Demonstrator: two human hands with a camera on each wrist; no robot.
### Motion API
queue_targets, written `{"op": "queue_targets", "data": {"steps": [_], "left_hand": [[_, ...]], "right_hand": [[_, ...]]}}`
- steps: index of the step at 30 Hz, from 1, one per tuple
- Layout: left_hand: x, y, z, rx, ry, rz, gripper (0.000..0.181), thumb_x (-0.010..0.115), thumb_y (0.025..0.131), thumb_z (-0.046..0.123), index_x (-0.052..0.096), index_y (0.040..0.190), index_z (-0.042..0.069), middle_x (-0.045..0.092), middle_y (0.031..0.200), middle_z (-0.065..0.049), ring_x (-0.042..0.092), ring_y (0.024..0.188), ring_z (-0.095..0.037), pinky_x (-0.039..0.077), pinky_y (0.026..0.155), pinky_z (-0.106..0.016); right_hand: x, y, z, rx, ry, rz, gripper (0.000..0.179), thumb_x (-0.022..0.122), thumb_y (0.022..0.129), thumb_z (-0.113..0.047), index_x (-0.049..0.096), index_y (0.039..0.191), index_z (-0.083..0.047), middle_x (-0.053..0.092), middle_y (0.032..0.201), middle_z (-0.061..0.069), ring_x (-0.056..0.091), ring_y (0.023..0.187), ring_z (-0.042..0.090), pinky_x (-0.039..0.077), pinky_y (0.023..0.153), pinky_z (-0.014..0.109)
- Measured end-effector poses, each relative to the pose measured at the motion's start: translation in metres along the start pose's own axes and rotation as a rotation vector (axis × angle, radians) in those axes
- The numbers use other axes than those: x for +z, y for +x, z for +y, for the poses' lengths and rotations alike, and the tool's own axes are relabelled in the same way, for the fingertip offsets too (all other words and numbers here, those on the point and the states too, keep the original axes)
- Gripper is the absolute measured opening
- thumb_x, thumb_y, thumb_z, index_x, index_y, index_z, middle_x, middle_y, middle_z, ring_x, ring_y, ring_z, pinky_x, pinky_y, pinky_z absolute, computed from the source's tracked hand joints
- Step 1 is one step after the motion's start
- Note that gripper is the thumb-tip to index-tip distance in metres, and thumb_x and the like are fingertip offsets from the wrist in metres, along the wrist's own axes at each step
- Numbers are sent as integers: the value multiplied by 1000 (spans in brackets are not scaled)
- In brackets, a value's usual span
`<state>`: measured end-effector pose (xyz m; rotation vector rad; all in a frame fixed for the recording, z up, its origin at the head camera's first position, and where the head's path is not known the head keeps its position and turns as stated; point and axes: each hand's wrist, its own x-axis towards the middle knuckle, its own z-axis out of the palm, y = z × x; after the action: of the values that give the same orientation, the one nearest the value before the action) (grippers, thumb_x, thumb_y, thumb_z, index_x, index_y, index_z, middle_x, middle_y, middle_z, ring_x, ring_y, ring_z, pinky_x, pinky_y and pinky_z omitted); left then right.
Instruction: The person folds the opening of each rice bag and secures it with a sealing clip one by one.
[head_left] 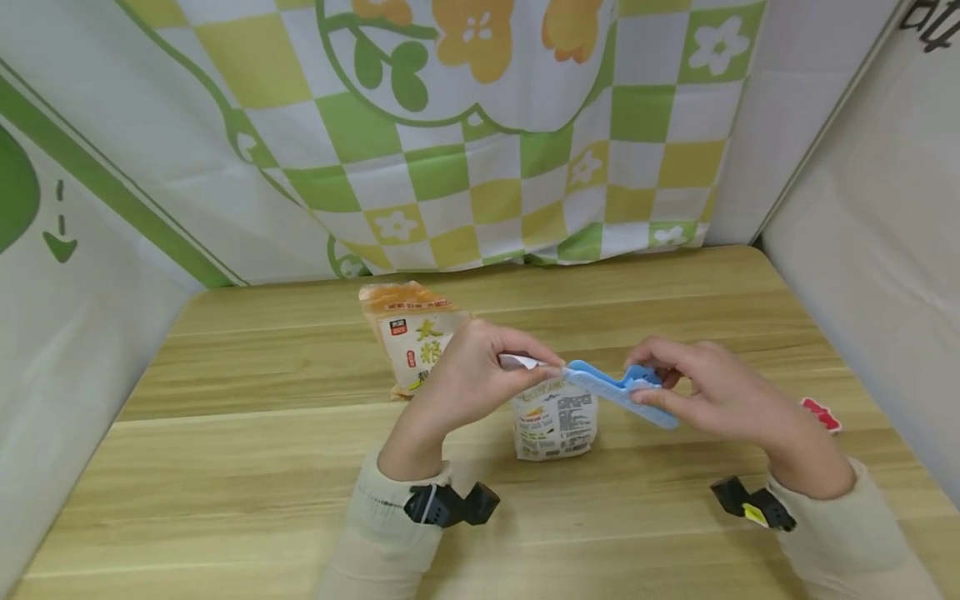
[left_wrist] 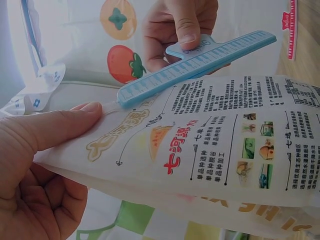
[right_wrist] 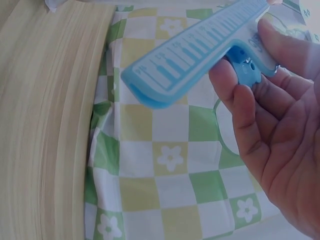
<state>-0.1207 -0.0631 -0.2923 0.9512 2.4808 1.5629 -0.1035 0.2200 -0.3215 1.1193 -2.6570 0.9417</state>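
A white printed food bag (head_left: 557, 427) stands on the table, its top edge pinched between the thumb and fingers of my left hand (head_left: 480, 367). In the left wrist view the bag's printed face (left_wrist: 220, 135) fills the lower right, close to my left thumb. My right hand (head_left: 697, 387) pinches the handle of a long blue bag clip (head_left: 611, 387), with a piano-key pattern along its bar (right_wrist: 195, 52). One end of the clip lies at the bag's top, near my left fingertips. Whether its bars hold the bag is hard to tell.
An orange and white food bag (head_left: 397, 329) stands farther back on the wooden table (head_left: 247, 467), partly behind my left hand. A small red object with a pale edge (head_left: 821, 414) lies right of my right hand. A checkered cloth (head_left: 495, 200) hangs along the back.
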Motion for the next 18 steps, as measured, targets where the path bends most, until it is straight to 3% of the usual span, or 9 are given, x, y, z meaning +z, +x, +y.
{"op": "queue_targets", "data": {"steps": [5, 12, 18], "left_hand": [[-1, 0, 0, -18, 44, 23, 5, 77, 86, 10, 80, 89, 8, 78, 88, -7, 67, 61, -3, 46, 52, -19], [-6, 1, -6, 9, 63, 70, 5, 78, 86, 13, 80, 89, 10, 73, 74, -2, 37, 45, -4, 30, 45, -19], [-9, -2, -7, -1, 35, 70, 3, 76, 86, 9, 79, 88, 9, 73, 76, -3, 33, 46, -5, 28, 46, -20]], "right_hand": [[2, 2, -2, -37, 8, 34, 24, 75, 87, -11, 64, 109, -12, 68, 87, -13, 57, 74, -6, 52, 62, 20], [5, 1, 0, -20, 22, 46, 25, 74, 87, -6, 64, 109, -12, 68, 86, -12, 57, 72, -5, 53, 63, 20], [6, 1, 1, -23, 32, 56, 23, 73, 88, -7, 64, 109, -11, 68, 86, -12, 58, 74, -4, 52, 64, 21]]}}
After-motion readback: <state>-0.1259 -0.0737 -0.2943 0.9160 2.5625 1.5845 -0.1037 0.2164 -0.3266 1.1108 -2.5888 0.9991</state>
